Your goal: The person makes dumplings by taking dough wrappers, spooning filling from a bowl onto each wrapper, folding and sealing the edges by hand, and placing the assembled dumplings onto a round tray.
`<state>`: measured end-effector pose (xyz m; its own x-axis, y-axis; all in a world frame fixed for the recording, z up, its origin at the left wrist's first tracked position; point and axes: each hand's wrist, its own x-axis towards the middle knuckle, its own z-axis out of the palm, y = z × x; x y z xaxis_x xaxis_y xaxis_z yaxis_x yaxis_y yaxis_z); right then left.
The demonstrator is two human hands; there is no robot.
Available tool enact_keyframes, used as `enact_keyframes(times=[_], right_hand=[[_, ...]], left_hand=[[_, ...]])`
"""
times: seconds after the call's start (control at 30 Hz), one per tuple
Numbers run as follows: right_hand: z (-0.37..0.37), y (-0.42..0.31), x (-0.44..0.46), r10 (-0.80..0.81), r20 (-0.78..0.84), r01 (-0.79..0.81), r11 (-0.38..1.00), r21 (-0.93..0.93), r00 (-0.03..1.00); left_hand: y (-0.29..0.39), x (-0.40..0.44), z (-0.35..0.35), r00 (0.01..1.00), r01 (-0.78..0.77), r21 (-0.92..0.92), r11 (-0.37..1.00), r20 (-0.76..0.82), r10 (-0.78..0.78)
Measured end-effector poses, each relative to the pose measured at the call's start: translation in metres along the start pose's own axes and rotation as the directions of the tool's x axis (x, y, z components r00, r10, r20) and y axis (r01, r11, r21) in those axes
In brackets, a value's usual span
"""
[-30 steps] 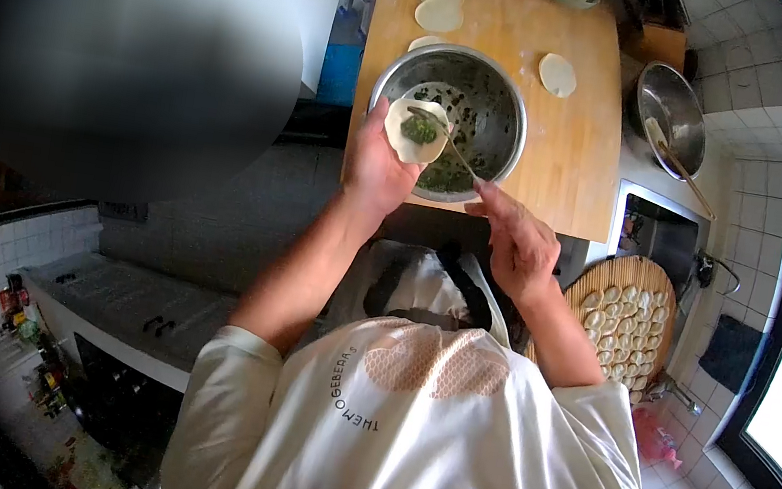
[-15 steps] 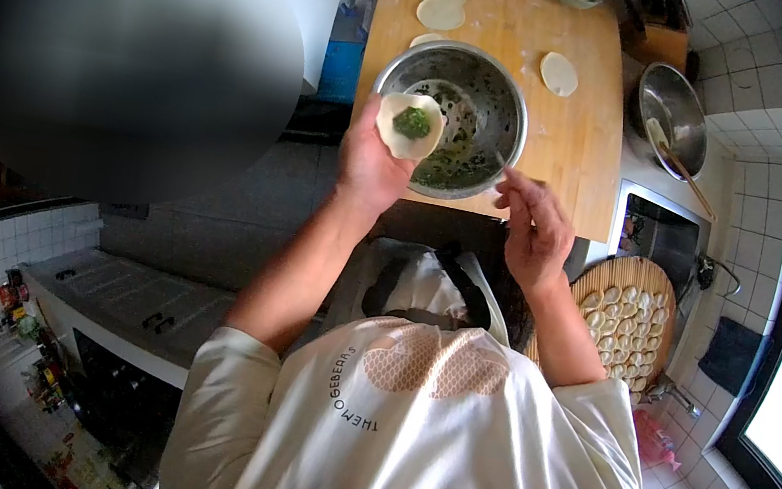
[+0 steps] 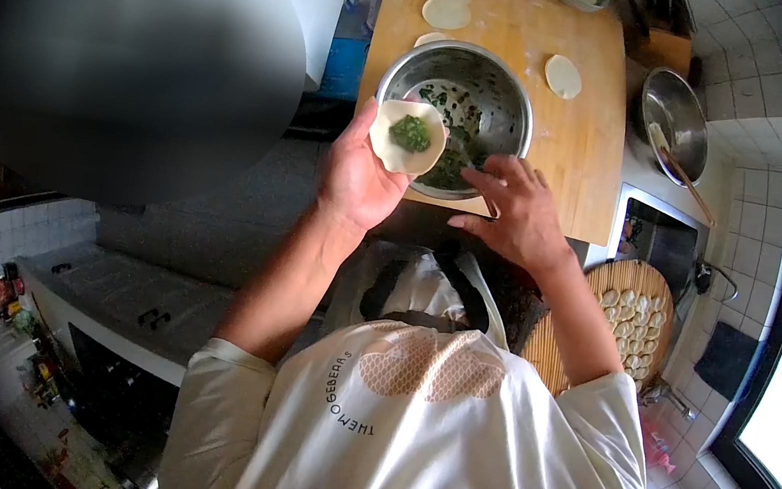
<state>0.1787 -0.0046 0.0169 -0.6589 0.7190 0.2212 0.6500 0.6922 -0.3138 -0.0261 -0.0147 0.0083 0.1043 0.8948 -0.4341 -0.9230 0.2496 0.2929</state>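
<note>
My left hand (image 3: 361, 174) cups a round dumpling wrapper (image 3: 385, 148) above the near left rim of a steel mixing bowl (image 3: 509, 110). A mound of chopped green filling (image 3: 411, 133) sits in the middle of the wrapper. Inside the bowl, more green filling (image 3: 444, 172) lies at the bottom and smears the walls. Over the bowl's near right rim is my right hand (image 3: 525, 209), its thumb and fingers apart. Beneath those fingers, a thin utensil handle (image 3: 491, 206) leans across the rim; its other end is hard to make out.
Several loose wrappers (image 3: 446, 12) lie on the wooden board (image 3: 583, 142), with one wrapper (image 3: 564, 77) to the right. A round woven tray (image 3: 553, 345) of shaped dumplings stands at right, near the sink (image 3: 665, 235). Another steel bowl (image 3: 689, 112) and a knife block (image 3: 665, 51) are behind.
My right hand has moved left over the bowl's rim and its fingers have spread. The left hand still holds the filled wrapper, tipped slightly more toward the camera.
</note>
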Motion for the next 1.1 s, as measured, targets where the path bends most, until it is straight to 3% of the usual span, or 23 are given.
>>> enact_keyframes(times=[0.07, 0.2, 0.43, 0.6, 0.8, 0.9, 0.93, 1.0, 1.07, 1.1], right_hand=[[-0.012, 0.000, 0.008, -0.059, -0.135, 0.085, 0.977, 0.197, 0.989], [-0.027, -0.012, 0.030, -0.214, -0.169, 0.248, 0.945, 0.213, 0.962], [-0.023, -0.008, 0.047, -0.255, -0.116, 0.278, 0.915, 0.293, 0.960], [-0.017, -0.008, 0.056, -0.069, -0.178, 0.144, 0.879, 0.455, 0.982], [-0.014, -0.006, 0.059, 0.054, -0.122, 0.028, 0.808, 0.588, 0.991], [-0.010, -0.005, 0.060, 0.067, -0.171, 0.048, 0.807, 0.589, 0.983], [-0.011, -0.006, 0.060, 0.067, -0.171, 0.047, 0.806, 0.590, 0.983], [-0.014, -0.011, 0.060, 0.255, -0.048, -0.159, 0.728, 0.667, 0.966], [-0.013, -0.008, 0.061, 0.238, -0.063, -0.137, 0.734, 0.665, 0.969], [-0.013, -0.007, 0.060, 0.219, -0.075, -0.116, 0.740, 0.662, 0.973]], left_hand=[[0.000, -0.005, 0.005, 0.997, 0.056, 0.056, 0.997, 0.058, -0.060], [-0.004, -0.008, 0.009, 0.991, 0.109, 0.085, 0.990, 0.075, -0.115], [-0.008, -0.008, 0.005, 0.955, 0.213, 0.106, 0.971, 0.185, -0.230], [-0.009, -0.011, 0.006, 0.943, 0.209, 0.196, 0.958, 0.218, -0.251], [-0.007, -0.015, 0.010, 0.942, 0.204, 0.199, 0.959, 0.226, -0.247], [-0.006, -0.016, 0.012, 0.934, 0.181, 0.297, 0.938, 0.248, -0.258], [-0.006, -0.017, 0.010, 0.937, 0.118, 0.365, 0.923, 0.266, -0.225], [-0.009, -0.017, 0.008, 0.938, 0.058, 0.433, 0.899, 0.285, -0.198], [-0.013, -0.016, 0.007, 0.947, -0.099, 0.463, 0.881, 0.316, -0.060], [-0.013, -0.017, 0.008, 0.945, -0.094, 0.468, 0.879, 0.319, -0.069]])
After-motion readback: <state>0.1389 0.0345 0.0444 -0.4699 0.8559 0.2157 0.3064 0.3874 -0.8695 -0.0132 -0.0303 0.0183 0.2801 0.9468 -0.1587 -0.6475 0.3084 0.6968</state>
